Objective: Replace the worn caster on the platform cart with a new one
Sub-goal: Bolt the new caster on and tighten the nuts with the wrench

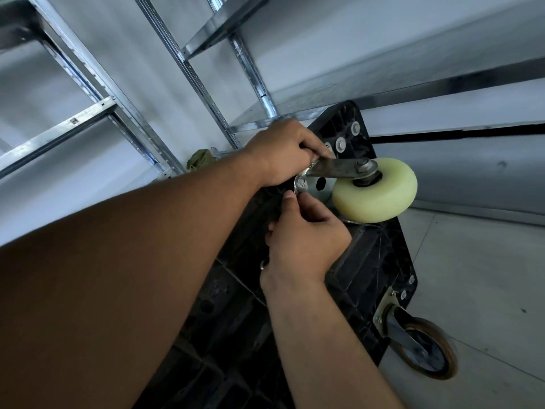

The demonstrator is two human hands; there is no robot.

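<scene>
The black platform cart (368, 261) stands on its edge with its ribbed underside toward me. A new caster with a pale cream wheel (376, 190) and a steel fork sits against the cart's upper corner. My left hand (283, 152) grips the caster's mounting plate and fork from above, fingers curled round them. Just below, my right hand (303, 240) pinches a small fastener (300, 184) at the plate's near edge with thumb and forefinger; the fastener is mostly hidden. Another caster with a brown-rimmed dark wheel (427, 349) is bolted on the cart's lower right corner.
Galvanised steel shelving (188, 69) rises behind and to the left of the cart, close to its top corner. A crumpled green cloth (199, 159) lies by the rack's foot. Grey floor tiles (486, 276) spread out to the right of the cart.
</scene>
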